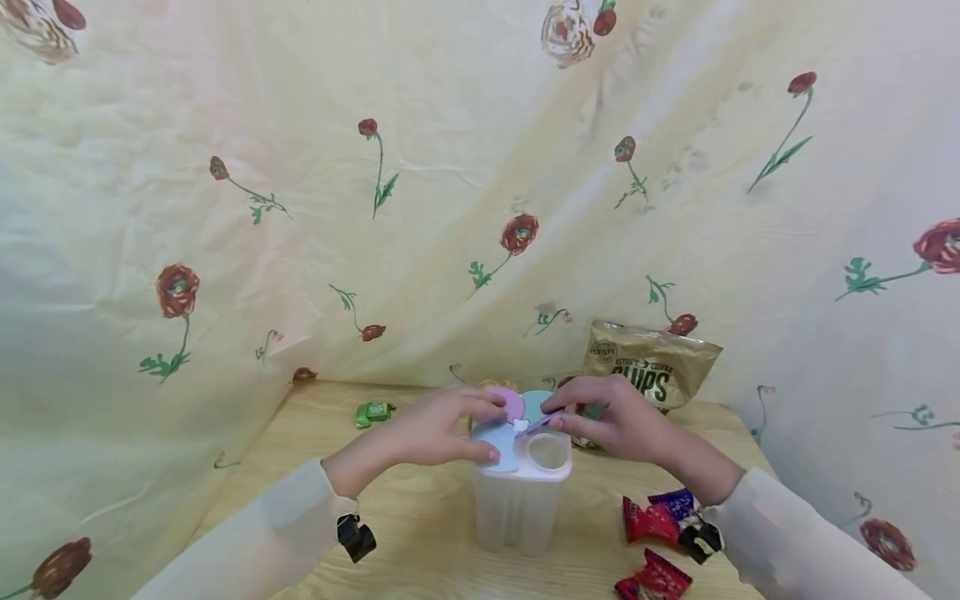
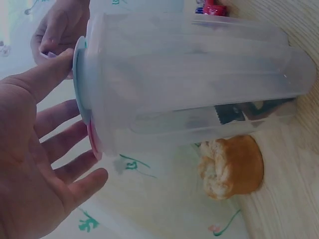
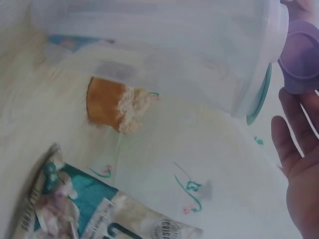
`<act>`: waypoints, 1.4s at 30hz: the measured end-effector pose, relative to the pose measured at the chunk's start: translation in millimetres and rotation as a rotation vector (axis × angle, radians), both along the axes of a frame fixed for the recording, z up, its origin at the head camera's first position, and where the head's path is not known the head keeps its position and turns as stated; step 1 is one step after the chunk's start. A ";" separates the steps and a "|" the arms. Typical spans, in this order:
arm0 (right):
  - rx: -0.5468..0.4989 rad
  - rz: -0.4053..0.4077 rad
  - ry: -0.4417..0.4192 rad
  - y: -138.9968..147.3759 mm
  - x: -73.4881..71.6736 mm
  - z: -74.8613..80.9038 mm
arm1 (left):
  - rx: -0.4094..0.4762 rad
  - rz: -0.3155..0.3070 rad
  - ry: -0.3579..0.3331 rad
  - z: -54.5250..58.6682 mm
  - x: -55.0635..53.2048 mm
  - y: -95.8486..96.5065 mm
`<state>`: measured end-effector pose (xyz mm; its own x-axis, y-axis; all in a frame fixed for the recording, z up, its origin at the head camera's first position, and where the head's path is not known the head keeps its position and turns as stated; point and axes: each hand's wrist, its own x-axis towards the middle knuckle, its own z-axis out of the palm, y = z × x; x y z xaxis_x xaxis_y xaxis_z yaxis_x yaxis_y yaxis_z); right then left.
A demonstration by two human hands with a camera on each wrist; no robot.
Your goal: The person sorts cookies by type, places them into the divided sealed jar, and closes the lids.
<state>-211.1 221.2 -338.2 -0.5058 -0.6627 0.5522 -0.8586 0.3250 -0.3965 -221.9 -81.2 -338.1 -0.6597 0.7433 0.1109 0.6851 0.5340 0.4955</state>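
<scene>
Head: right hand (image 1: 622,417) pinches purple lid (image 1: 538,423), flipped up over the container's (image 1: 517,512) round opening. Left hand (image 1: 431,425) ungripped, fingers resting on the container top. Chips bag (image 1: 678,362) behind right hand.

Left wrist: container below left hand's fingers, pastry (image 2: 244,164) near it.

Right wrist: purple lid at right hand's fingertips.

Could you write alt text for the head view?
The right hand pinches a raised purple flap by the round opening in the lid of a container; the left hand touches the lid. On the table are small red and green packets and a gold chips bag.
</scene>
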 end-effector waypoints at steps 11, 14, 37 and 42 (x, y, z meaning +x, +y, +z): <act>-0.019 -0.125 -0.132 -0.2 -4.4 0.8 | 0.316 0.092 -0.184 12.3 1.6 8.8; -0.017 -0.145 -0.214 -1.3 -5.5 0.8 | 0.392 0.114 -0.254 12.5 4.1 11.1; -0.015 -0.201 -0.338 -5.2 -10.8 11.0 | 0.441 0.044 -0.283 7.2 5.9 28.0; -0.019 -0.198 -0.333 -1.7 -9.8 9.0 | 0.423 0.063 -0.282 4.9 5.6 26.9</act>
